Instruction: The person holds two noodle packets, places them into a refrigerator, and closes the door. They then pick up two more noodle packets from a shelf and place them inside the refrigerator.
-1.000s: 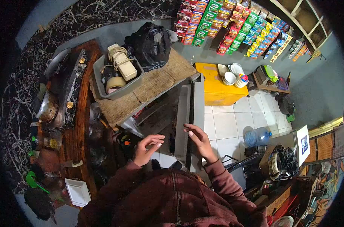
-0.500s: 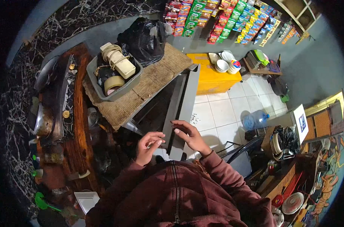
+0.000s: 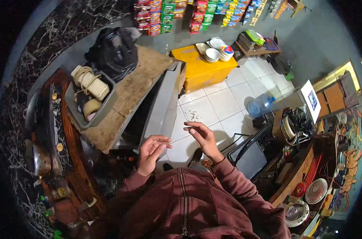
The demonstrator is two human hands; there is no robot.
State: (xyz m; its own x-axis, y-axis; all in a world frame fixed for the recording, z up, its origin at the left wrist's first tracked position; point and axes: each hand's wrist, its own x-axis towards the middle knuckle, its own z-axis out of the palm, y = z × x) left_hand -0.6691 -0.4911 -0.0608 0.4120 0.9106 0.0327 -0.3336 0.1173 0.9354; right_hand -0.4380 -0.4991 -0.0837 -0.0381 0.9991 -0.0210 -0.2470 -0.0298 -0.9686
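Note:
My left hand hovers just off the near end of a long grey panel beside the cardboard-topped table. Its fingers are loosely bent and apart, with nothing held. Over the white tiled floor, my right hand faces it with a gap between the two. Thumb and fingers are apart there too, and that palm is bare. Small pale bits lie on the floor beyond the right fingertips.
A cardboard-topped table bears a grey bin and a black plastic bag. Ahead is a yellow box with white bowls. A dark chair and a water bottle stand to the right.
The view has shifted, so the table, grey panel and yellow box now sit further left. My hands keep nearly the same pose, and the floor now shows between them.

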